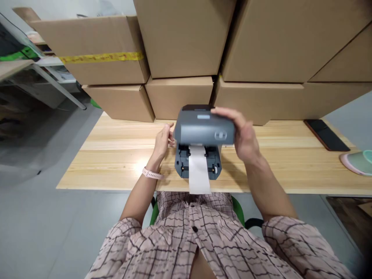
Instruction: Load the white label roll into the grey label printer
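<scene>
A dark grey label printer (183, 167) stands on the wooden table in front of me, its lid (200, 130) raised partway and slightly blurred. A white strip of label paper (199, 174) runs from inside over the printer's front and past the table edge. My right hand (244, 135) is closed on the right side of the lid, fingers over its top and thumb along its side. At the printer's left side is my left hand (163, 141), fingers curled against it; some fingertips are hidden. A pink band circles my left wrist.
Stacked cardboard boxes (178, 91) line the back of the wooden table (116, 155), close behind the printer. A phone (327, 134) lies at the right, with a green and pink object (356, 162) by the right edge. Another table (14, 68) stands at far left.
</scene>
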{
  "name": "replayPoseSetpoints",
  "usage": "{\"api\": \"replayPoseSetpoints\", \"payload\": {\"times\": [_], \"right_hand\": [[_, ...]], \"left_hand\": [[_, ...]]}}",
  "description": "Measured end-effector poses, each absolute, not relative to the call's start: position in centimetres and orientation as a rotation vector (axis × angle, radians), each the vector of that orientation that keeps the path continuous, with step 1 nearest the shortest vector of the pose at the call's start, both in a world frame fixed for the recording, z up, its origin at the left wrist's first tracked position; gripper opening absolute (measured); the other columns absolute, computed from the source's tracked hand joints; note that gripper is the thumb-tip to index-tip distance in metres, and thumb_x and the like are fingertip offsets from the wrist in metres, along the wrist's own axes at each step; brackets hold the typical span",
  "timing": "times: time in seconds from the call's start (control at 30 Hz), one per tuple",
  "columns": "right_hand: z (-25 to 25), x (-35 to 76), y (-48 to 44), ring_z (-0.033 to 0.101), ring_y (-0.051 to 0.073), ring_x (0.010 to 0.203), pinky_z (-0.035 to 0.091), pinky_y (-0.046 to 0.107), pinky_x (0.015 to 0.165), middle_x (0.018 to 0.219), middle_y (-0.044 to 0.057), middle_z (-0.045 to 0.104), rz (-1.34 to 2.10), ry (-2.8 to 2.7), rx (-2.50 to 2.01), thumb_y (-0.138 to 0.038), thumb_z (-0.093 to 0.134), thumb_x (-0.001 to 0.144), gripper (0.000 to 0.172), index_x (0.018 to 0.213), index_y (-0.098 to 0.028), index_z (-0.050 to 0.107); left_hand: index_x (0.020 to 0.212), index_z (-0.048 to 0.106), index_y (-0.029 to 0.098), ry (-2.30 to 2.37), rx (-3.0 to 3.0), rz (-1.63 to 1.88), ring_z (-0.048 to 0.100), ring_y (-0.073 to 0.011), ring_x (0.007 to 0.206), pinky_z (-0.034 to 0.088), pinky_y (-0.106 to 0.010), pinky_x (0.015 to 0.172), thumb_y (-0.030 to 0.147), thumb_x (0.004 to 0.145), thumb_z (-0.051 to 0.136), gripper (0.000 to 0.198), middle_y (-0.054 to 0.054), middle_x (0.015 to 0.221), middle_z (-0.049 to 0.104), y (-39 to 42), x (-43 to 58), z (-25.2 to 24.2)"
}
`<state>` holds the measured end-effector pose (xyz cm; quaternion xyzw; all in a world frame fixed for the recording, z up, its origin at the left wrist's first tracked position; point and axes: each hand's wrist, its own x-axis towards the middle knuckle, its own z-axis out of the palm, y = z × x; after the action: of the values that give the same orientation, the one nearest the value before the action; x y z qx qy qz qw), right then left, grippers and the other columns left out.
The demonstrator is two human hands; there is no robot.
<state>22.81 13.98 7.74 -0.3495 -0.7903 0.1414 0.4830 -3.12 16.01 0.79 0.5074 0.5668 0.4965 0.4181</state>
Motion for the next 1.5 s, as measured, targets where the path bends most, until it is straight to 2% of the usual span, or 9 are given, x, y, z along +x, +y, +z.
{"api": "replayPoseSetpoints", "payload": {"times": [0.07,0.17,0.27,0.4,0.8,0.93,1.07,1.2,1.5], "right_hand": [[6.2,23.0,10.8,0.051,0.026,0.142,0.041,0.056,0.119,0.145,0.005,0.062,0.452,-1.977,-0.811,-0.064,0.014,0.104,0.064,0.140,-0.032,0.057],[4.1,22.7,8.3,0.046,0.027,0.146,0.032,0.059,0.124,0.147,0.004,0.061,0.474,-2.061,-0.876,-0.050,0.033,0.107,0.045,0.136,-0.033,0.061],[2.4,21.8,7.6,0.043,0.026,0.148,0.032,0.058,0.123,0.148,0.004,0.060,0.411,-2.024,-0.935,-0.034,0.036,0.107,0.038,0.133,-0.030,0.064],[1.5,21.0,7.2,0.042,0.026,0.149,0.033,0.058,0.123,0.148,0.003,0.059,0.401,-1.911,-0.942,-0.030,0.034,0.105,0.040,0.134,-0.030,0.062],[0.6,20.5,7.1,0.045,0.027,0.147,0.032,0.059,0.123,0.142,0.001,0.063,0.387,-1.841,-0.972,-0.032,0.031,0.104,0.041,0.124,-0.031,0.067],[0.6,20.5,7.1,0.045,0.026,0.147,0.034,0.059,0.122,0.140,0.001,0.064,0.374,-1.833,-0.993,-0.033,0.029,0.104,0.041,0.121,-0.031,0.067],[0.5,20.3,7.1,0.047,0.026,0.145,0.036,0.058,0.121,0.137,0.001,0.066,0.363,-1.802,-0.968,-0.033,0.031,0.104,0.039,0.118,-0.031,0.067],[0.3,20.2,6.9,0.048,0.028,0.144,0.037,0.059,0.120,0.136,0.002,0.067,0.364,-1.793,-1.003,-0.034,0.030,0.103,0.040,0.119,-0.031,0.067],[3.4,21.3,6.7,0.058,0.022,0.135,0.019,0.053,0.127,0.111,-0.004,0.078,0.001,-2.075,-0.881,-0.020,0.050,0.099,0.046,0.142,-0.037,0.046]], "left_hand": [[0.138,0.061,0.014,1.355,1.260,1.365,0.069,-0.0218,0.099,0.055,-0.033,0.083,0.066,0.098,0.038,0.069,-0.015,0.110,0.072,15.3,-3.2,1.3],[0.150,0.047,0.024,1.236,1.335,1.392,0.048,-0.0289,0.143,0.044,-0.044,0.113,0.065,0.098,0.043,0.067,-0.015,0.151,0.054,12.5,-2.8,1.9],[0.159,0.031,0.031,1.178,1.372,1.257,0.026,-0.0317,0.157,0.030,-0.048,0.125,0.062,0.089,0.063,0.083,-0.009,0.170,0.028,9.1,-1.6,2.0],[0.162,0.026,0.028,1.155,1.245,1.154,0.026,-0.0347,0.156,0.030,-0.049,0.126,0.057,0.083,0.073,0.096,-0.009,0.171,0.023,6.5,-0.2,1.2],[0.151,0.044,0.025,1.221,1.340,1.345,0.045,-0.0302,0.144,0.041,-0.043,0.117,0.055,0.088,0.065,0.073,-0.012,0.157,0.047,5.9,0.8,0.1],[0.095,0.067,0.024,1.635,1.351,1.677,0.062,-0.0193,0.086,0.052,-0.034,0.076,0.048,0.094,0.057,0.026,-0.005,0.093,0.067,1.9,0.4,-1.0],[0.050,0.048,0.021,1.506,1.226,1.123,0.040,-0.0123,0.047,0.034,-0.028,0.049,0.059,0.095,0.047,0.059,-0.001,0.049,0.045,-1.4,0.3,-1.4],[0.059,0.052,0.020,1.060,0.935,0.671,0.027,-0.0077,0.037,0.018,-0.026,0.042,0.071,0.085,0.056,0.057,0.003,0.044,0.044,-0.8,1.2,-0.6],[0.057,0.043,0.017,1.220,1.584,0.636,0.030,-0.0084,0.055,0.022,-0.025,0.053,0.048,0.096,0.057,0.053,0.004,0.057,0.036,0.5,-0.1,0.3]]}}
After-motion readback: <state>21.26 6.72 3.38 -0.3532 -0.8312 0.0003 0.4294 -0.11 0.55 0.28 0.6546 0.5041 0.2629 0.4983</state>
